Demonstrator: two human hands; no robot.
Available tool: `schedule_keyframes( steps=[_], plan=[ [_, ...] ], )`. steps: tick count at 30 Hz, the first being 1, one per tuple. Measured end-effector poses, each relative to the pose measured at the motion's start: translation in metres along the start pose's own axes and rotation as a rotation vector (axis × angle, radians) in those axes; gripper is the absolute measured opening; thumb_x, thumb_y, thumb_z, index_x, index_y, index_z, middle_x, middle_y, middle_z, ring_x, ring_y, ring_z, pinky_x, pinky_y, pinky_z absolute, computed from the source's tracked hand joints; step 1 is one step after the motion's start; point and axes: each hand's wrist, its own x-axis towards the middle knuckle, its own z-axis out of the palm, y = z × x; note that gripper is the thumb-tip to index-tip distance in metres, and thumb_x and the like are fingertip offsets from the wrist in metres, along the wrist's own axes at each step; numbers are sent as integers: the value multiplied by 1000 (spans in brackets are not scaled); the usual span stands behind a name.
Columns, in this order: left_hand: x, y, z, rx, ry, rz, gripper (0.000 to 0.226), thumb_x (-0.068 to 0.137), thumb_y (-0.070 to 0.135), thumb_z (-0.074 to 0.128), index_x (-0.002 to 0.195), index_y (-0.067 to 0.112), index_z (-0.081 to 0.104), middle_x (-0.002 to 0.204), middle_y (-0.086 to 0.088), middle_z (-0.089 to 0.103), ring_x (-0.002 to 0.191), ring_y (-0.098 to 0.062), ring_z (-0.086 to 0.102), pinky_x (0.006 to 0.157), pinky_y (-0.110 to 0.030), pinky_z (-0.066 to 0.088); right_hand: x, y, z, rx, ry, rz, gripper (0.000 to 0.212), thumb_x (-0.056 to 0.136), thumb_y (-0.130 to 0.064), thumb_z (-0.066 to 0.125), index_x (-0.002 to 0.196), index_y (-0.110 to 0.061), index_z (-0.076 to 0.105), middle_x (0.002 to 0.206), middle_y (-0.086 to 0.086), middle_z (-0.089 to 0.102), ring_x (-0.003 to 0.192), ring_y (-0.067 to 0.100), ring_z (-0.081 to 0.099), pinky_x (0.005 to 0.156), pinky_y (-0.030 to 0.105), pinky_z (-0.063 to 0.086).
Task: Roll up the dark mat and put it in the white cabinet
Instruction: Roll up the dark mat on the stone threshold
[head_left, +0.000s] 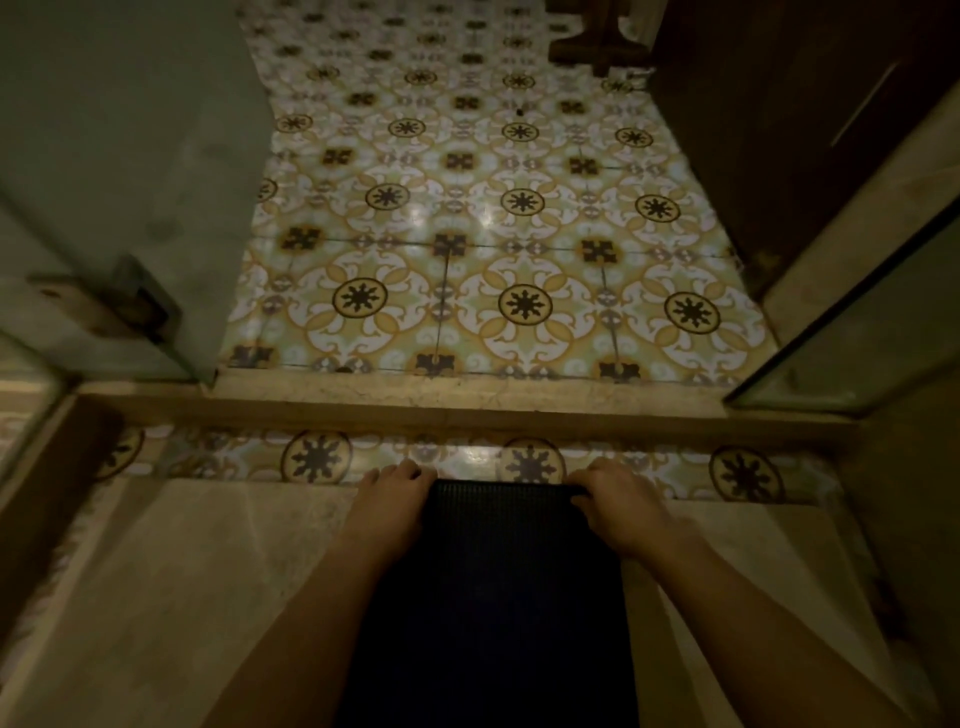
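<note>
Hands: left hand (390, 499) and right hand (615, 501) clamped on the dark mat (488, 597)'s far edge.
Advice: curl that edge evenly, tightly, corners level.

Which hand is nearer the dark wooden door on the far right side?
Right. The right hand grips the dark mat at its far right corner, on the side of the dark wooden door; the left hand holds the far left corner, farther away.

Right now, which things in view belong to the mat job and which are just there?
In the job:
- dark mat, lying flat
- left hand at its far left corner
- right hand gripping its far right corner

Just there:
- patterned tile floor
- stone threshold
- dark wooden door
</note>
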Motion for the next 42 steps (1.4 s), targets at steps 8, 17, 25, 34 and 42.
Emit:
schedule_keyframes(
  steps=[8, 17, 25, 34, 42],
  plan=[
    [10, -7, -36, 13, 174, 86, 10, 83, 21, 61, 92, 19, 61, 95, -3, 62, 90, -26, 59, 72, -36, 40, 11, -6, -23, -109, 161, -133, 14, 86, -23, 63, 99, -20, 62, 103, 1, 60, 95, 23, 54, 77, 37, 47],
    [-2, -13, -24, 95, 179, 160, 17, 90, 36, 53, 100, 27, 64, 106, 5, 66, 102, -21, 56, 78, -39, 38, -4, 0, -6, -129, 155, -328, 9, 82, -14, 65, 89, -11, 69, 92, 6, 65, 86, 28, 60, 72, 42, 51],
    [10, -19, -36, -67, 23, 49, 14, 81, 41, 70, 88, 30, 70, 93, 4, 67, 86, -15, 61, 67, -28, 44, 7, -6, -18, -2, -13, -175, 31, 81, -31, 74, 107, -22, 61, 108, 2, 65, 101, 22, 60, 81, 32, 46],
    [19, -22, -49, -260, -174, 58, 18, 84, 35, 72, 100, 30, 76, 106, 4, 72, 83, -7, 61, 77, -26, 47, 13, -6, -21, -42, -81, -188, 31, 87, -48, 62, 106, -27, 73, 98, 5, 70, 96, 25, 63, 72, 29, 42],
    [13, -18, -35, -155, -91, 118, 20, 83, 28, 70, 103, 27, 73, 100, 3, 72, 97, -17, 62, 75, -25, 43, 14, -12, -10, -54, 38, -158, 28, 81, -50, 68, 91, -24, 71, 87, 3, 70, 86, 24, 64, 67, 29, 41]
  ],
)
